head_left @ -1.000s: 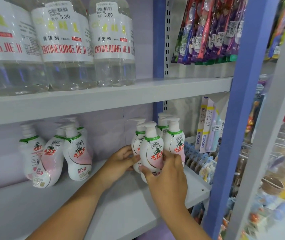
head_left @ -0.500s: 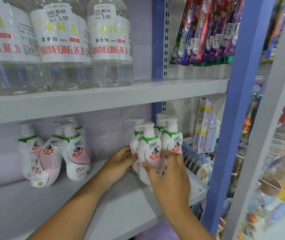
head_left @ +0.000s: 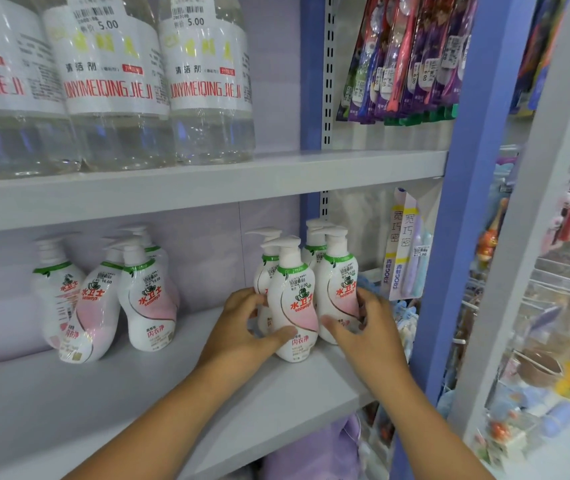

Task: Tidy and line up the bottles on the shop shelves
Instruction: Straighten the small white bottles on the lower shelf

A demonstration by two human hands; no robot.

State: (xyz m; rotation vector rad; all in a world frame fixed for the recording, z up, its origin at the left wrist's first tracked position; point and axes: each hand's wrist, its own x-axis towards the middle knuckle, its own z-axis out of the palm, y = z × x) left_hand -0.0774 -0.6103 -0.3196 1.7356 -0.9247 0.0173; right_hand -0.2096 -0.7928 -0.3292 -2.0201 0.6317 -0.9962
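Head view: my two hands reach onto the lower shelf [head_left: 158,393] at the middle of the frame.
Front pump bottle: white with a pink panel [head_left: 294,306], standing upright near the shelf's front edge, between my hands.
Left hand: my left hand [head_left: 242,330] grips the front pump bottle, thumb across its lower front, fingers curled round its left side.
Right hand: my right hand [head_left: 366,327] cups the right pump bottle [head_left: 340,289], thumb on its lower front, fingers curled round its right side.
Cluster: two more pump bottles [head_left: 313,244] stand close behind these, all touching or nearly so.
Left group: four like bottles [head_left: 148,299] at the left of the frame, well apart from my hands; one [head_left: 91,317] leans.
Upper shelf: large clear bottles [head_left: 207,81] in a row at upper left.
Right side: toothbrush packs [head_left: 408,57] hang at upper right.
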